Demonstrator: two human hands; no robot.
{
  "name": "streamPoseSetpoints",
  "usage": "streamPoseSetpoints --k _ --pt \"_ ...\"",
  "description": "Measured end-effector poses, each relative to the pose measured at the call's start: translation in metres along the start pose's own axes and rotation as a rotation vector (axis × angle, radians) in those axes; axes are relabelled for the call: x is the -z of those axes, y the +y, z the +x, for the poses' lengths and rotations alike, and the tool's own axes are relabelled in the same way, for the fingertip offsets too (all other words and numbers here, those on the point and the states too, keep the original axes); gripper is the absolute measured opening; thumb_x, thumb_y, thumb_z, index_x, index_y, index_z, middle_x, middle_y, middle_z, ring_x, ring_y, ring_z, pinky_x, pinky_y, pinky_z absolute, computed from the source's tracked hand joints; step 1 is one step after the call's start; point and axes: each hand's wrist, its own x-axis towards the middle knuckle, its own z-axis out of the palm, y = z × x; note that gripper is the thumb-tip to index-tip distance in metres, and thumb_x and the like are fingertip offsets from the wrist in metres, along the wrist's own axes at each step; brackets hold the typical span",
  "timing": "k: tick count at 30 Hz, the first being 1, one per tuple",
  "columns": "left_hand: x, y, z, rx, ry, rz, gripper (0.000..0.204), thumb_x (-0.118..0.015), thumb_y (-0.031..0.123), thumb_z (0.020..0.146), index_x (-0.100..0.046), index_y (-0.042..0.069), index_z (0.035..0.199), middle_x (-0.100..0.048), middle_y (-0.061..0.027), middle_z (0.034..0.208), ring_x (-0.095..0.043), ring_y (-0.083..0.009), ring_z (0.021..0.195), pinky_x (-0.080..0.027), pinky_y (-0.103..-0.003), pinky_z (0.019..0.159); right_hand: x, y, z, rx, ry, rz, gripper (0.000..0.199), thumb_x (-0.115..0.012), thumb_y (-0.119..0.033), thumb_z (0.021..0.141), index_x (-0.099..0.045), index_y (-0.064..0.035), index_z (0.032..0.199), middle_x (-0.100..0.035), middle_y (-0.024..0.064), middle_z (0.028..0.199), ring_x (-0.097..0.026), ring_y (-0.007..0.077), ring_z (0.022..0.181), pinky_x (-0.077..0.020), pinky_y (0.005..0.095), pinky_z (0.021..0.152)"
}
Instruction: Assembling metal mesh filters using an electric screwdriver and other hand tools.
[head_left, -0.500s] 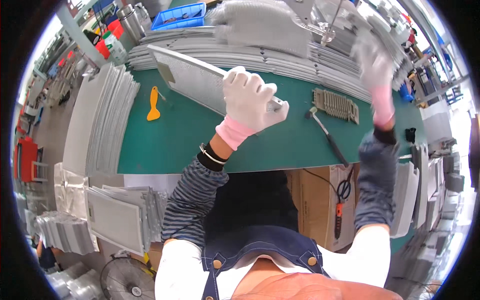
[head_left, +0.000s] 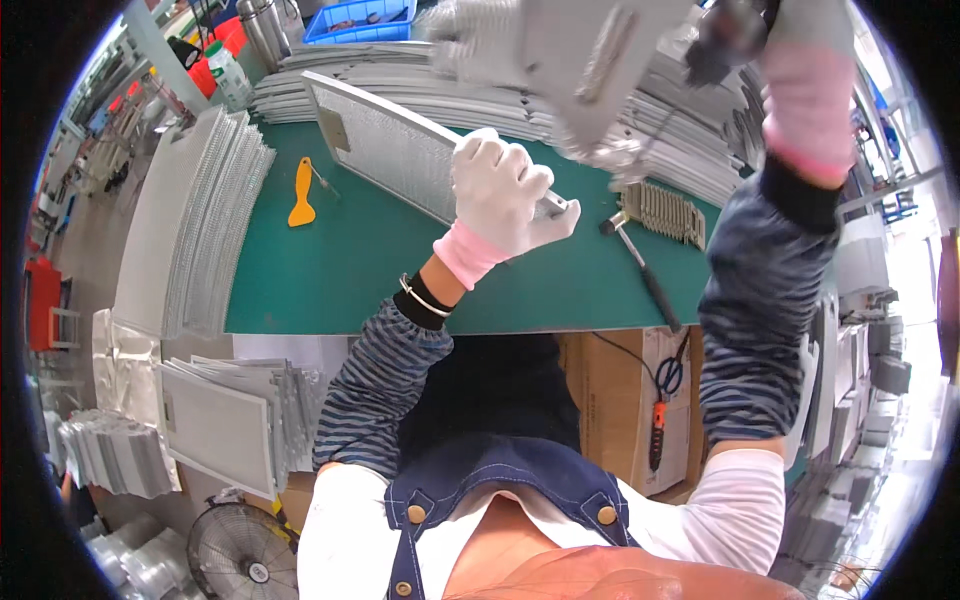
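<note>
My left hand (head_left: 500, 195), in a white glove with a pink cuff, is closed round the right end of a framed metal mesh panel (head_left: 390, 145). The panel stands on its long edge, tilted, on the green tabletop (head_left: 400, 270). High at the right, my gloved right hand (head_left: 812, 50) is raised and seems closed at a dark, blurred fitting (head_left: 728, 38); its fingers are partly hidden. Beside that hangs a grey metal plate (head_left: 590, 60), close to the camera and smeared. A hammer (head_left: 642, 270) and a row of small beige-grey parts (head_left: 662, 213) lie right of the panel.
A yellow scraper (head_left: 303, 193) lies at left, near a stack of mesh panels (head_left: 195, 230). Long stacked panels (head_left: 400, 85) line the back edge, with a blue bin (head_left: 358, 22) behind. Scissors (head_left: 671, 372) hang below the front edge; a fan (head_left: 243, 550) stands at lower left.
My right hand has risen and come closer to the camera, up to the dark fitting. The grey plate has swung into view. My left hand keeps its hold on the panel.
</note>
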Motion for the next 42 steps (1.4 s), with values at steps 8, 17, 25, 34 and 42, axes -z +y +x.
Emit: streamPoseSetpoints --k 8,17,25,34,42 --pt "0.007 0.009 0.002 0.097 -0.053 -0.068 0.033 -0.075 0.036 0.069 -0.075 0.025 0.099 -0.057 0.0037 0.082 -0.054 -0.0142 0.076 -0.034 -0.039 0.078 -0.028 0.011 -0.027 0.069 0.096 0.194 0.021 -0.068 -0.022 0.085 -0.059 -0.0056 0.096 -0.055 0.0003 0.067 -0.054 0.0098 0.054 -0.0423 0.0239 0.044" --pt "0.005 0.013 0.008 0.103 0.06 -0.121 0.026 -0.071 0.03 0.061 -0.073 0.019 0.085 -0.063 -0.0007 0.086 -0.055 -0.0249 0.078 -0.045 -0.043 0.078 0.002 0.078 -0.009 0.698 -0.131 -0.502 0.019 -0.055 -0.012 0.094 -0.068 -0.0033 0.105 -0.068 0.0033 0.084 -0.065 0.0127 0.074 -0.0482 0.0241 0.063" --pt "0.001 0.0 -0.011 0.039 0.049 -0.062 0.021 -0.069 0.038 0.061 -0.066 0.018 0.066 -0.045 -0.0058 0.064 -0.051 -0.0271 0.07 -0.041 -0.044 0.075 -0.056 0.113 -0.052 1.011 -0.242 -0.499 0.01 -0.062 -0.008 0.089 -0.065 -0.003 0.096 -0.065 0.0034 0.081 -0.064 0.0137 0.076 -0.0508 0.024 0.063" --pt "0.001 -0.004 -0.008 0.065 0.049 -0.186 0.027 -0.069 0.041 0.055 -0.056 0.017 0.055 -0.046 -0.0031 0.068 -0.051 -0.025 0.073 -0.043 -0.044 0.08 -0.028 0.168 0.093 1.018 -0.5 -0.503 0.011 -0.061 -0.009 0.089 -0.065 -0.0031 0.098 -0.065 0.0033 0.083 -0.064 0.0132 0.077 -0.0505 0.024 0.065" --pt "-0.007 -0.011 -0.007 0.042 0.128 -0.383 0.032 -0.069 0.039 0.05 -0.052 0.012 0.055 -0.047 -0.0032 0.067 -0.051 -0.0246 0.072 -0.044 -0.045 0.081 0.055 0.171 0.203 0.988 -0.602 -0.569 0.013 -0.06 -0.009 0.09 -0.066 -0.0032 0.099 -0.066 0.0031 0.085 -0.063 0.0128 0.078 -0.0502 0.0239 0.066"
